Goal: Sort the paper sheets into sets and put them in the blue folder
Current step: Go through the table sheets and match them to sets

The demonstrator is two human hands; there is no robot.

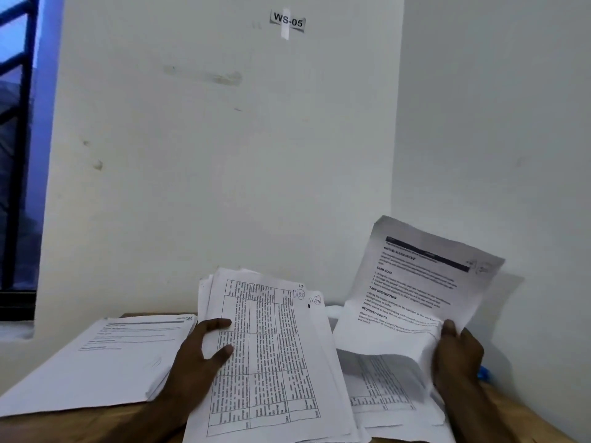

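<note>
Inspector: State the condition of the left hand (198,353).

Technician: The left hand grips the held stack (271,346) at its left edge. The thumb and one finger lie on the front face; the other fingers are hidden behind the paper. The stack is tilted up toward the camera, and its top page carries a printed table with a handwritten mark circled in its upper right corner.

Inspector: State the condition of the right hand (457,356).

Technician: The right hand pinches the single sheet (412,282) near its lower right edge, thumb on the printed side. The sheet stands raised and curled, clear of the held stack. It shows a dark header bar and bold headings.

Inspector: Locate the remaining paper.

Technician: The left pile (105,362) lies flat on the wooden table (80,426), just beside the left forearm. The lower pile (383,394) lies on the table beneath the single sheet, between the two hands; its top page also shows a table.

Inspector: Locate the folder.

Technician: A blue sliver (484,374) shows beside the right wrist. Too little is visible to tell whether it is the folder.

Inspector: Surroundings?

Technician: A white wall (224,171) bears a taped label (287,22) reading WS-05. A barred window (16,155) is at far left.
</note>
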